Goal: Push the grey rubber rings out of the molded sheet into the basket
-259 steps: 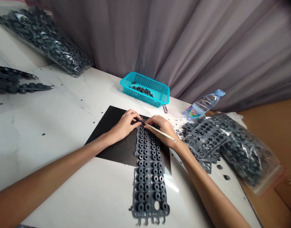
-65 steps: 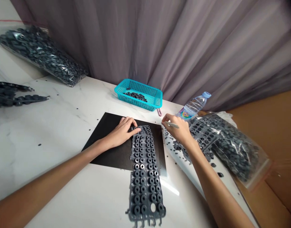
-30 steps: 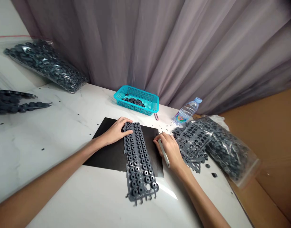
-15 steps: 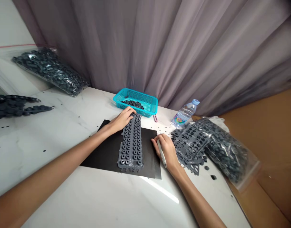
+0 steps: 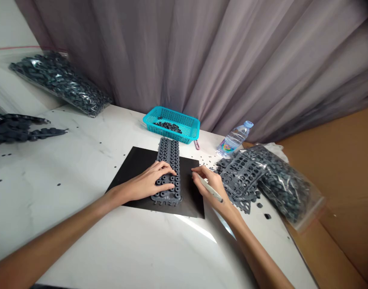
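Note:
A long dark grey moulded rubber sheet (image 5: 168, 150) with rows of raised ring-shaped parts lies on a black mat (image 5: 190, 188). My left hand (image 5: 149, 180) rests across the near half of this sheet, thumb and fingers spread apart over the rings and hiding some of them. Just right of the sheet, above the mat's right edge, my right hand (image 5: 212, 182) is closed around a slim, pale pen-like tool (image 5: 212, 188). The tool's tip points towards the sheet but is apart from it; its exact kind is unclear.
Beyond the sheet stands a turquoise basket (image 5: 187, 138) with loose dark parts, beside a small pink tool (image 5: 197, 144). At right are a water bottle (image 5: 235, 138), punched-out sheets (image 5: 241, 172) and a bag of dark parts (image 5: 286, 188). Another full bag (image 5: 63, 84) lies at back left.
My left hand has come from the sheet's far end to its near half, fingers now spread. My right hand has shifted slightly, and the tool in it lies at a flatter angle.

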A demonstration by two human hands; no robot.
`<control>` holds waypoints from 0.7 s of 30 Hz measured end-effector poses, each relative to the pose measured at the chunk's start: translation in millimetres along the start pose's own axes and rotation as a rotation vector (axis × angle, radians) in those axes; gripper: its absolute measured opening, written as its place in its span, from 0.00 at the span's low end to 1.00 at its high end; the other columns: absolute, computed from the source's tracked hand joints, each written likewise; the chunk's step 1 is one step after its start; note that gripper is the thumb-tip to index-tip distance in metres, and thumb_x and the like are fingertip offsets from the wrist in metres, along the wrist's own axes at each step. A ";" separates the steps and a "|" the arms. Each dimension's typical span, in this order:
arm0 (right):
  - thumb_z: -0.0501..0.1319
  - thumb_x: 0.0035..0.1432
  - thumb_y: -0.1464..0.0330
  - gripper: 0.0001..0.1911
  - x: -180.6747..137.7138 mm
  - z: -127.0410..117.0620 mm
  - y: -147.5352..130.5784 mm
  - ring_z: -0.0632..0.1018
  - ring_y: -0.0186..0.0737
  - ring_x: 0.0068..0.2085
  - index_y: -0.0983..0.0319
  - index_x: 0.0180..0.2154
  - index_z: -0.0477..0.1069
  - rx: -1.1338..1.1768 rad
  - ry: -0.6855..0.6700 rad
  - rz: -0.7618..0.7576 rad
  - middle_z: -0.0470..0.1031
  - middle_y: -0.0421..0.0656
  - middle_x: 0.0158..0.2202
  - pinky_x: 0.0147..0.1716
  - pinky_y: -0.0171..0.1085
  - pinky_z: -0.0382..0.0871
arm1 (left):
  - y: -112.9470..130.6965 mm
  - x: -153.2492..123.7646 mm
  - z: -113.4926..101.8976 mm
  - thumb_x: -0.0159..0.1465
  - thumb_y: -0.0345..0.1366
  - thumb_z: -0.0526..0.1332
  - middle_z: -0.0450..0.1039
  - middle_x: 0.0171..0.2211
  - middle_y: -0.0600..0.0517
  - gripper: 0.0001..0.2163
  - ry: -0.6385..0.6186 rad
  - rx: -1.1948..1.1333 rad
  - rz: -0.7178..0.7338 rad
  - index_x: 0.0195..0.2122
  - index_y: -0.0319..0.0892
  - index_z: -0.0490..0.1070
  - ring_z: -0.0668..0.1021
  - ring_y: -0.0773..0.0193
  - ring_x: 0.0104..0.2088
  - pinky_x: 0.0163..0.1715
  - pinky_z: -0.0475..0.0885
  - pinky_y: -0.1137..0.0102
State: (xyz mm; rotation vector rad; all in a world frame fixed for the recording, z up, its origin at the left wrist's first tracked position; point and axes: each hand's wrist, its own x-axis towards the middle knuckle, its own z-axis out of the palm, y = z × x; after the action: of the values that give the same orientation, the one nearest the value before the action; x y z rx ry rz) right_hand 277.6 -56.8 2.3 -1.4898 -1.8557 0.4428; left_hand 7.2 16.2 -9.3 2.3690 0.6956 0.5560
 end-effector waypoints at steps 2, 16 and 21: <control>0.60 0.71 0.65 0.07 -4.2 -3.1 -9.1 0.80 0.41 0.34 0.59 0.43 0.76 0.064 -0.077 0.019 0.81 0.42 0.35 0.37 0.38 0.70 | -2.3 -3.6 0.5 0.75 0.50 0.61 0.70 0.59 0.48 0.18 -0.038 0.019 -0.015 0.63 0.53 0.70 0.73 0.52 0.62 0.65 0.68 0.53; 0.62 0.67 0.67 0.04 -37.6 13.7 -17.7 0.74 0.34 0.28 0.59 0.42 0.73 0.490 -0.195 0.282 0.75 0.38 0.31 0.25 0.31 0.65 | 7.4 -0.9 -2.9 0.76 0.46 0.59 0.73 0.56 0.48 0.12 0.049 0.228 0.087 0.56 0.49 0.74 0.74 0.52 0.59 0.64 0.66 0.53; 0.61 0.63 0.71 0.03 -40.7 18.3 -19.1 0.74 0.33 0.27 0.60 0.39 0.73 0.525 -0.201 0.319 0.76 0.38 0.30 0.23 0.30 0.64 | 18.2 -3.2 -0.4 0.74 0.42 0.62 0.75 0.50 0.50 0.09 -0.072 0.128 0.134 0.52 0.49 0.76 0.77 0.56 0.52 0.58 0.69 0.60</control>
State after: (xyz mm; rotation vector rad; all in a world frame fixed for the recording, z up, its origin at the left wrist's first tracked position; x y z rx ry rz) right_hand 254.8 -97.8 -10.5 -1.4032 -1.4790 1.1706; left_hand 10.7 2.1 2.1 2.5554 0.5579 0.4926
